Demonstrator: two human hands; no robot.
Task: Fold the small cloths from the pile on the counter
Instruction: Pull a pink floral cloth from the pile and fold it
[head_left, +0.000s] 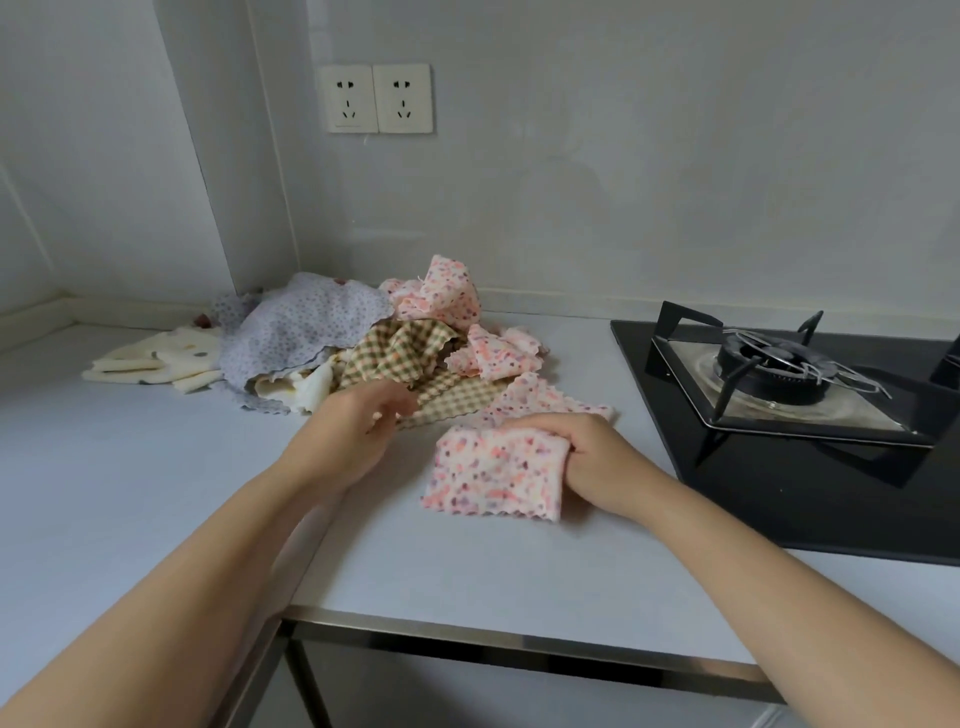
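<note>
A folded pink flowered cloth (491, 475) lies on the pale counter (156, 467) near the front. My right hand (587, 457) grips its right edge, fingers curled round the fabric. My left hand (353, 426) hovers at the near edge of the pile, fingers loosely curled, and touches a green checked cloth (400, 353); whether it holds that cloth is unclear. The pile (332, 343) behind holds a lilac dotted cloth (296, 327), more pink flowered cloths (441, 296) and cream cloths (161, 358), all crumpled.
A black gas hob (789, 395) with a burner and pan support fills the counter's right side, close to my right hand. Two wall sockets (379, 98) sit above the pile. The counter's metal front edge (467, 634) runs below my forearms.
</note>
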